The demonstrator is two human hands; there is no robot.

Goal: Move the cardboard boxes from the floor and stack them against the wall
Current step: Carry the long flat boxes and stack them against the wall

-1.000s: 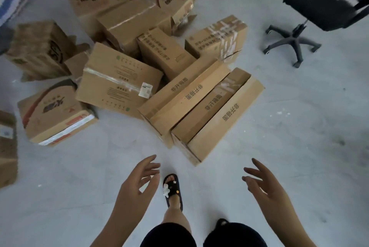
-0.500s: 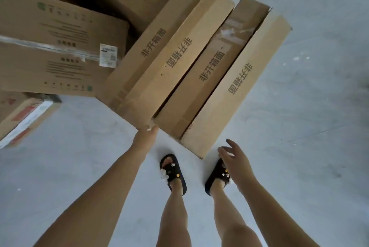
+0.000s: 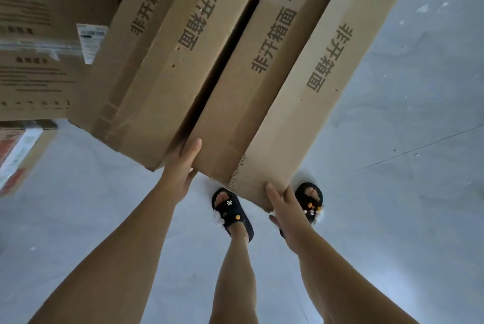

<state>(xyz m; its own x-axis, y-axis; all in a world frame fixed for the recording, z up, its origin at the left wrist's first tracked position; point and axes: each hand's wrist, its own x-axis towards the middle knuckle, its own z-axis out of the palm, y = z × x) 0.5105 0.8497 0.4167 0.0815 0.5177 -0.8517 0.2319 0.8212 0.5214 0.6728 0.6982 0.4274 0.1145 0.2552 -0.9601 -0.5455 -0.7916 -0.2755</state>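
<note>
Two long brown cardboard boxes with black printed characters lie side by side on the grey floor, running away from me. My left hand [image 3: 182, 166] clasps the near left corner of the right long box [image 3: 282, 82], thumb on top in the gap between the boxes. My right hand [image 3: 281, 204] grips the same box's near right corner, fingers on top. The left long box [image 3: 162, 61] lies against it, untouched. The far ends of both boxes are out of frame.
A wider box with a white label [image 3: 44, 56] rests against the left long box. A box with red and white tape [image 3: 18, 156] lies at the left edge. My two feet in black sandals [image 3: 233, 211] stand just under the box end. Bare grey floor extends right.
I have bent much closer to the boxes. My left hand shifted from the left box's corner to the right box's corner, and my right hand came up from open air onto that box.
</note>
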